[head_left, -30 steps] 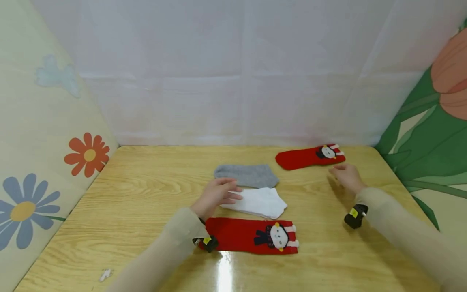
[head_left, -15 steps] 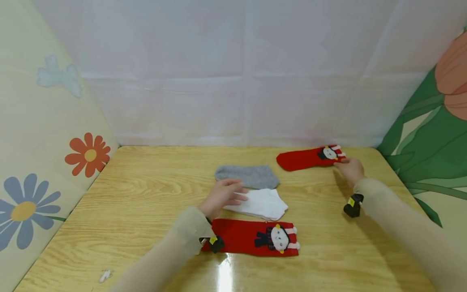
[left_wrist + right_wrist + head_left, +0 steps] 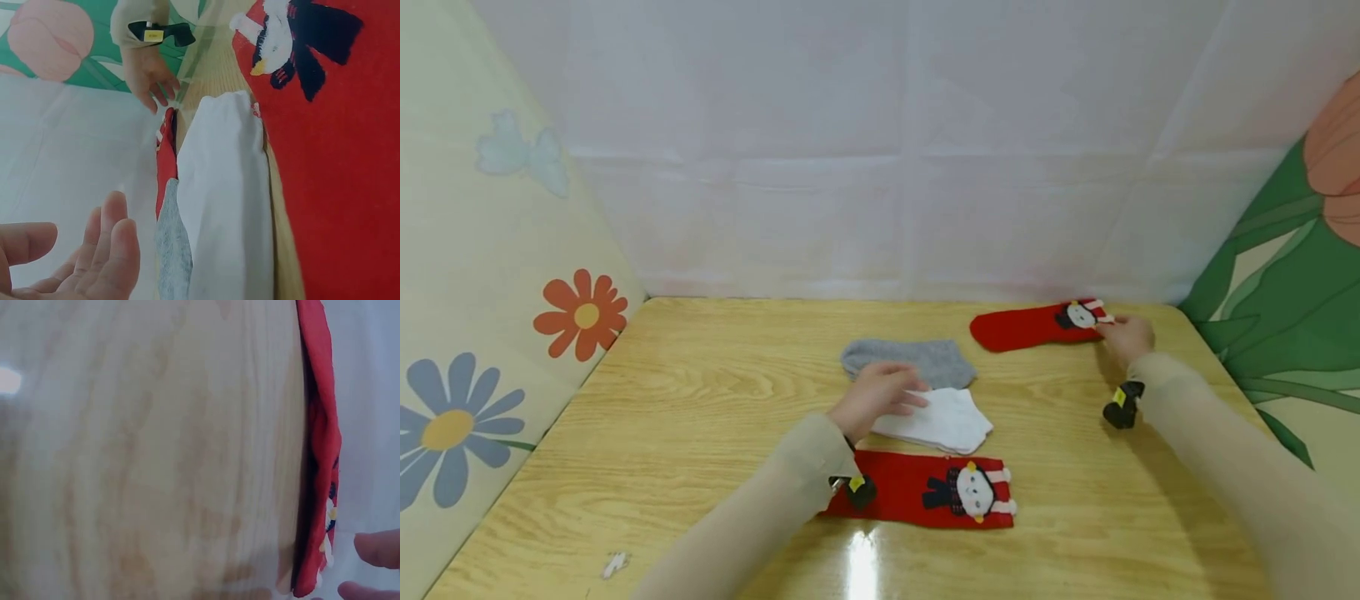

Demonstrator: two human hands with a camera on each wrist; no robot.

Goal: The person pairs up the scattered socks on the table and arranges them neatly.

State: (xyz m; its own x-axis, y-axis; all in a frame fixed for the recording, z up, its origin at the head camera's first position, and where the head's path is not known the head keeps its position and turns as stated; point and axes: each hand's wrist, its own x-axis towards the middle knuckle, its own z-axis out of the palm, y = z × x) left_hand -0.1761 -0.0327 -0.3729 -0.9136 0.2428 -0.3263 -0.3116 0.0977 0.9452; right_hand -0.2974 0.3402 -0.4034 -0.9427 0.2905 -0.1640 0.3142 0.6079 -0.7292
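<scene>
My right hand is at the cuff end of the far red sock, which lies flat and bears a white character face. In the right wrist view its thumb and a finger stand apart beside the cuff. My left hand hovers over the white sock, its fingers spread and relaxed; the left wrist view shows nothing in its palm. Behind the white sock lies a grey sock, partly hidden by that hand. A second red sock lies in front, its left end under the left wrist.
All the socks lie on a wood-grain table. A pale cloth backdrop rises at the back edge, with flower-print panels at both sides. A small white mark is at the front left.
My right hand has moved slightly up and right to the far red sock's cuff. The left hand has drifted a little to the right over the white sock.
</scene>
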